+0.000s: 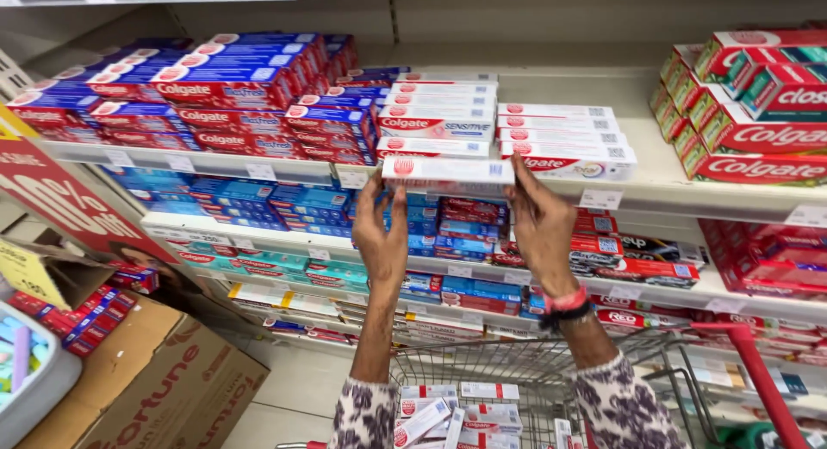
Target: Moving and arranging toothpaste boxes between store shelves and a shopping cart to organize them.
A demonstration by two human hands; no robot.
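Observation:
Both my hands hold one long white toothpaste box [448, 171] with a red mark, level, at the front edge of the upper shelf [258, 167]. My left hand [381, 234] grips its left end and my right hand [541, 225] grips its right end. Just behind the box sit stacks of similar white boxes [439, 113] and another white stack [564, 139] to the right. Below my arms a wire shopping cart [517, 371] carries several more white boxes [448, 414].
Red and blue toothpaste boxes [215, 87] fill the shelf's left side, and red boxes [741, 105] stand at the right. Lower shelves [603, 281] hold blue and red boxes. A brown cardboard carton [164, 380] sits on the floor at left. The cart has a red handle [749, 354].

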